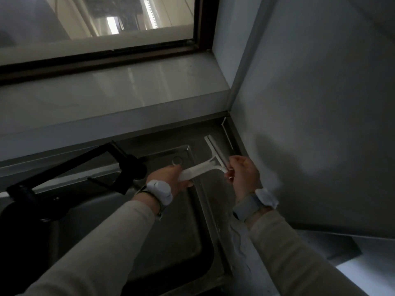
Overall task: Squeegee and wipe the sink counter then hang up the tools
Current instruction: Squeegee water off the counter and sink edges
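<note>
A white squeegee (210,160) hovers over the narrow steel counter strip (215,201) to the right of the sink basin (166,227). My left hand (173,178) grips its handle. My right hand (243,175) pinches the near end of the blade. The blade runs toward the back right corner of the counter. No wiping cloth is visible.
A black faucet (119,165) stands at the left over the sink. A grey wall panel (320,124) rises directly right of the counter. A white window ledge (106,99) and a window lie behind. Water drops lie on the counter near my right forearm.
</note>
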{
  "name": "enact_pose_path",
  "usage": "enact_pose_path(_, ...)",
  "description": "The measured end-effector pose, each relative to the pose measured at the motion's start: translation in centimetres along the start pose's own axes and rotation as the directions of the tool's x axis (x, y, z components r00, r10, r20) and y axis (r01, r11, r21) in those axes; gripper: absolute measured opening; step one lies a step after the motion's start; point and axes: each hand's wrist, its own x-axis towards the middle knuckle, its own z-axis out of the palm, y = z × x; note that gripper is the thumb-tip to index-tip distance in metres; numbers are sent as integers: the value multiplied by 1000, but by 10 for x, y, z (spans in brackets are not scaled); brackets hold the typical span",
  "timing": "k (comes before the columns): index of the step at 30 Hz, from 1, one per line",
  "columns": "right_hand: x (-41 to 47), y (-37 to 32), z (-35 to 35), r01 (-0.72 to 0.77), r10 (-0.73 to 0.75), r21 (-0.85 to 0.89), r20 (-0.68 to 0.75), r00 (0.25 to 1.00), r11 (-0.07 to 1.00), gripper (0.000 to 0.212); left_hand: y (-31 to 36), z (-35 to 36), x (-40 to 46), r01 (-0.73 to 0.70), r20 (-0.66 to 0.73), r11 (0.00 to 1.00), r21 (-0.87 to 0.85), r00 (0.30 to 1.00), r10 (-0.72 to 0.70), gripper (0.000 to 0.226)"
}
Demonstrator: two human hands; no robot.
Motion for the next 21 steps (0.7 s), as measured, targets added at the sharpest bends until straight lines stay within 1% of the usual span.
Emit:
enact_pose_path(3,4,-2,-11,15,-14,16,-45,999,1000,14,9,4,10,-52,-3,998,24,999,52,42)
enact_pose_path(6,4,1,-19,-7,10,37,-71,997,999,13,17,8,20,-105,27,992,71,994,104,44)
enact_pose_path(10,6,8,-29,-29,37,84,-94,995,996,14,27,12,31,-114,63,988,100,992,108,47)
enact_pose_path(13,4,13,-32,-47,53,70,-86,995,996,13,28,15,35,-120,110,983,142,988,105,50)
enact_pose_path(17,2,15,-31,-72,75,60,-57,996,996,13,22,15,40,-156,244,967,201,964,104,60)
enact_pose_path(21,-2,14,-32,-71,72,27,-13,997,997,10,15,13,35,-143,255,958,250,964,77,67)
